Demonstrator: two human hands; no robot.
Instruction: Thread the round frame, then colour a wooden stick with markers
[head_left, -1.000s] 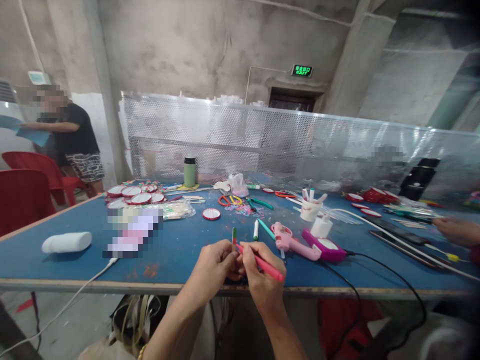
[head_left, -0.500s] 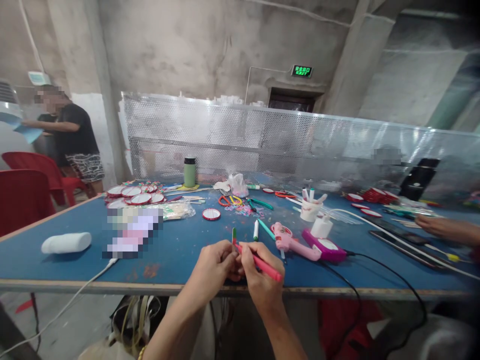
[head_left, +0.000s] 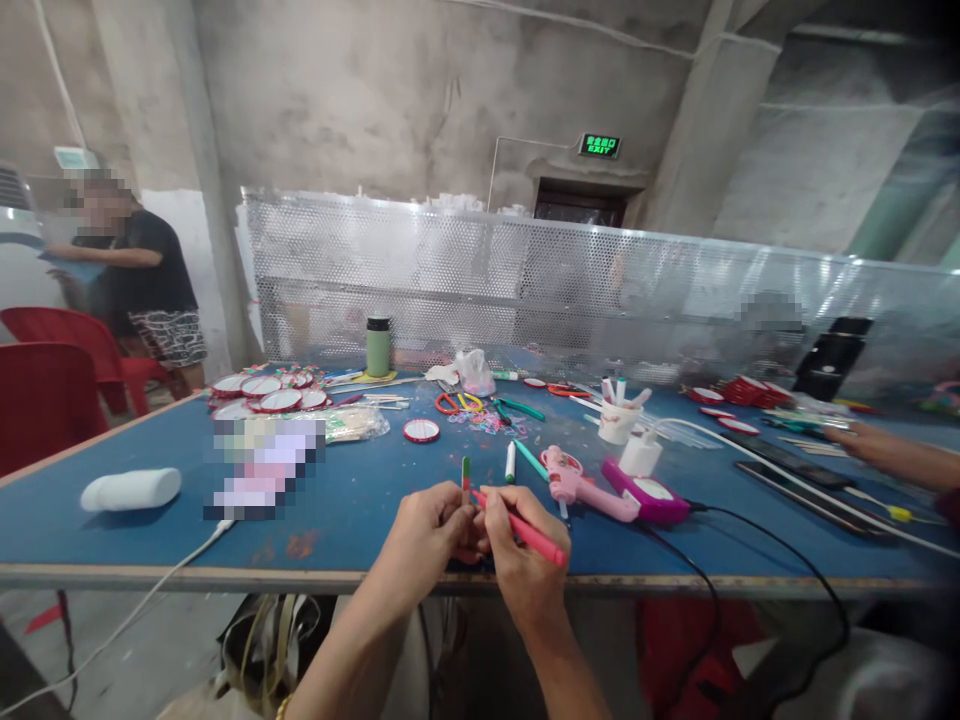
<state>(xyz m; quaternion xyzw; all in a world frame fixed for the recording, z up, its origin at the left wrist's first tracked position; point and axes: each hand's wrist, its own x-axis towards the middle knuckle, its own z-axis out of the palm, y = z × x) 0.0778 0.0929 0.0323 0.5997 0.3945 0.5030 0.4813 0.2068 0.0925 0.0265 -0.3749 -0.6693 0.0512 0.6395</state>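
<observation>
Near the table's front edge, my left hand (head_left: 426, 528) pinches a small flat wooden stick (head_left: 466, 470), held upright. Its top is coloured green, with red below. Close on its right, my right hand (head_left: 527, 560) grips a red marker (head_left: 538, 540) like a pen, the tip at the stick's red part; whether it touches, I cannot tell. Beyond my hands lie a white marker with a green end (head_left: 511, 462) and a teal marker (head_left: 530, 460). A pink glue gun (head_left: 589, 490) rests to the right. A round red-rimmed disc (head_left: 421, 431) lies farther back.
A purple box (head_left: 651, 498) with a black cord is at right, beside a cup of pens (head_left: 619, 420). Pliers (head_left: 459, 402) lie centre back. Left are stacked red-rimmed discs (head_left: 279, 400), a white bottle (head_left: 131, 490) and a green flask (head_left: 378, 347). A co-worker's hand (head_left: 881, 445) reaches in at right.
My hands stay nearly in place, the marker tip shifting slightly at the stick. At left, the standing person's blue sheet has changed position. The co-worker's hand at right has moved a little.
</observation>
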